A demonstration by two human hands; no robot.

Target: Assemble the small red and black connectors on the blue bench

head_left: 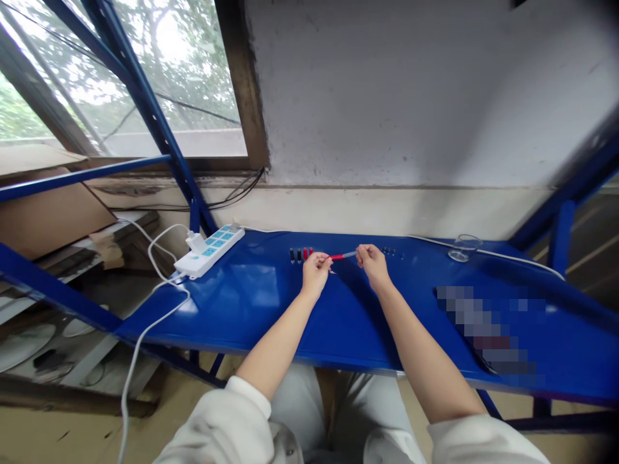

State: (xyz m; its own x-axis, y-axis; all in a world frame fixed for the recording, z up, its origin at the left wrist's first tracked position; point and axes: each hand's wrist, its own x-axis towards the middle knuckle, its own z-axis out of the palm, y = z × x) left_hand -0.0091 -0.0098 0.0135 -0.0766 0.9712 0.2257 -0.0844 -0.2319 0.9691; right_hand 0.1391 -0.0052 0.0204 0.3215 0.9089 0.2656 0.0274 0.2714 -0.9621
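Left hand (315,270) pinching the red end of a slim tube (344,256), right hand (373,263) pinching its clear end, both hands closed on it, apart from each other, with the tube spanning the gap. Glass or plastic: too small to tell. Nearest the body, white sleeves (217,419) at the bottom of the view, pale trousers (294,406) just below the front edge of the blue worktop (271,316). Just past the left hand, a short row of black and red terminal posts (300,255) along the worktop; just past the right hand, a few small dark posts (389,251). Further right, a pixelated patch (488,335) hiding whatever lies there, then a clear glass dish (464,248) near the back, beside a white cable (512,254). Off to the left, a white power strip (209,251) with blue sockets and a white plug (196,242), its cord (145,335) looping over the worktop's edge. Farther off, a cardboard sheet (48,219), a blue steel frame (145,109), a window (164,71) and a scuffed white wall (387,96).
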